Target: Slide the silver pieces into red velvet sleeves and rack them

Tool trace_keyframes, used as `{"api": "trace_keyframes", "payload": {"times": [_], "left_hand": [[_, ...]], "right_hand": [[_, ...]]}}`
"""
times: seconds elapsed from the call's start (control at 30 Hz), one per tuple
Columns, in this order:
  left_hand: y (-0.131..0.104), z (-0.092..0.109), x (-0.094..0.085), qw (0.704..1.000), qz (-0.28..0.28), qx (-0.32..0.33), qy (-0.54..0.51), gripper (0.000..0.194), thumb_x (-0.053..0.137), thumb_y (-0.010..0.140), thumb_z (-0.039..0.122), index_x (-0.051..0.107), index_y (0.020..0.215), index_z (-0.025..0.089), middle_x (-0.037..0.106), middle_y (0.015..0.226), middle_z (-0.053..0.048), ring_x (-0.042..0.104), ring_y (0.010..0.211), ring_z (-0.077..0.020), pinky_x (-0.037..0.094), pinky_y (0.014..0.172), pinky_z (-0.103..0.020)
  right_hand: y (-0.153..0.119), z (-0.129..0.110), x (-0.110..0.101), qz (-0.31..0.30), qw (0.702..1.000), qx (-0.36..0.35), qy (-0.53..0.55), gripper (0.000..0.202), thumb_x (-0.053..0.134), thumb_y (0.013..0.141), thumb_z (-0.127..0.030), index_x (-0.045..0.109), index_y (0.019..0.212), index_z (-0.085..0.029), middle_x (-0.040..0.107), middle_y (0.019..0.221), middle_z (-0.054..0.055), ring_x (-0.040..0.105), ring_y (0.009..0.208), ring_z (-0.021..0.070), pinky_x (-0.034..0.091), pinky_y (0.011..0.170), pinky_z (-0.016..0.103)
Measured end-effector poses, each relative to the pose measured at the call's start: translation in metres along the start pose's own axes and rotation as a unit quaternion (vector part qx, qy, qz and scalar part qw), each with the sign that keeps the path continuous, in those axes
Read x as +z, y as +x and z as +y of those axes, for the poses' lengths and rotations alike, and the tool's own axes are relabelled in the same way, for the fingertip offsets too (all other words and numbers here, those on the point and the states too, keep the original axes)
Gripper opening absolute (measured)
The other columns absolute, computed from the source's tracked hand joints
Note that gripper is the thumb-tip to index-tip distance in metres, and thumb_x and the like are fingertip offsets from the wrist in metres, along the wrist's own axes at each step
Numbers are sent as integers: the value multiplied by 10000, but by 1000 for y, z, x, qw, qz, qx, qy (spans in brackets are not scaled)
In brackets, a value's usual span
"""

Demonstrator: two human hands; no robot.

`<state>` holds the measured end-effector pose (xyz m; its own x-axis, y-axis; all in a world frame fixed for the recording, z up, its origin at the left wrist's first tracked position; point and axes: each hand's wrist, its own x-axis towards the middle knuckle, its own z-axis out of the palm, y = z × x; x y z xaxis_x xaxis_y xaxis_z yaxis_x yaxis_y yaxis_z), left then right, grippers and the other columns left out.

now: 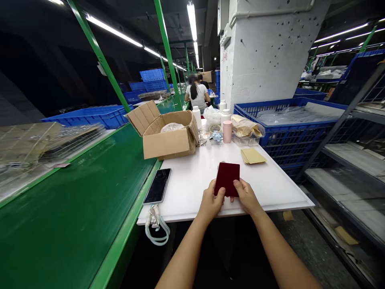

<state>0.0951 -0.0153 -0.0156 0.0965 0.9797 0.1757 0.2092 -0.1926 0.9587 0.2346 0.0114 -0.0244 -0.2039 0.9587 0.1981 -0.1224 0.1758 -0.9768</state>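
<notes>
Both my hands hold a flat dark red rectangular piece (227,176), tilted up above the front part of the white table (189,180). My left hand (212,200) grips its lower left corner, thumb on the front face. On the lower right edge, my right hand (246,196) pinches it with the thumb on top and fingers behind. Whether it is a booklet, pouch or card I cannot tell. Behind it to the right lies a small stack of tan paper sheets (253,156). A phone (157,186) with a pale blue cord strap (158,235) lies at the table's left edge.
An open cardboard box (168,140) stands at the back left, beside white bottles (225,116), a pink cup (227,131) and a tape roll (215,128). A green conveyor (90,192) runs along the left. Blue crates (294,128) and a metal rack (345,172) flank the right. A person (197,94) sits ahead.
</notes>
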Motion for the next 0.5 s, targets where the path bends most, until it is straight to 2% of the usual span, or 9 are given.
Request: {"api": "trace_keyframes", "payload": {"times": [0.17,0.3,0.4,0.5], "left_hand": [[0,3,-2,1000,12,13,17,447,300,878,469,475,1130,144,491,529,27,474,449,-75,386,477,-179],[-1,6,-3,999,33,27,0,494,220,893,471,521,1083,128,547,594,-6,532,536,-91,428,567,-201],[-1,6,-2,998,52,17,9,450,447,806,521,530,1036,144,609,722,-26,570,628,-107,445,606,-204],[-1,4,1,993,100,-19,61,460,638,664,516,535,935,160,628,785,-24,578,626,-109,437,570,-191]], "right_hand": [[-1,-2,1,-3,1000,2,2,386,409,846,-514,518,880,-146,560,557,-16,495,408,115,392,425,245],[-2,-3,1,-1,1000,-2,-9,388,410,850,-512,521,876,-141,557,552,-13,495,403,115,387,420,244],[-3,-3,0,-8,1000,-2,-12,378,415,849,-507,527,888,-148,562,558,-15,509,409,119,403,424,243],[-3,-1,0,-24,1000,-1,-16,365,443,839,-495,536,898,-147,566,580,-13,509,413,114,414,420,240]]}}
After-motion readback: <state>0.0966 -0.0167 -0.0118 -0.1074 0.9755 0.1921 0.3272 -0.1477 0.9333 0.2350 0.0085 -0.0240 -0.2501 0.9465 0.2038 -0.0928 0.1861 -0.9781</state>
